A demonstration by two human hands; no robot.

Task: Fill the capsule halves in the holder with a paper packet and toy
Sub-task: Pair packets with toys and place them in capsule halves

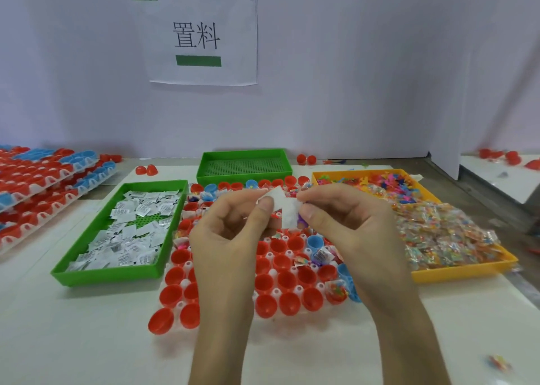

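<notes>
**Pinching one paper packet above the holder, placement pending**

Head view: a white paper packet (285,209) is pinched from both sides, with the left hand (230,238) on its left edge and the right hand (344,227) on its right edge. Both grips are clamped on it between thumb and forefinger. It is held in the air over the far middle of the holder (298,289), inside no cup. A purple bit (303,224) shows under the right fingers; whether it is a toy cannot be told. Some capsule halves (287,279) along the right side and far rows are seen loaded; the near and left rows look empty. Packet stock lies in the green tray (117,275) just left, bagged toys (447,235) in the yellow tray (455,273) just right.

Judged step: the packet is readied for a drop. One grip should be let go and the packet lowered flat into an empty red half beside the loaded ones. Rows should be worked in order so none is skipped or double-filled.
</notes>
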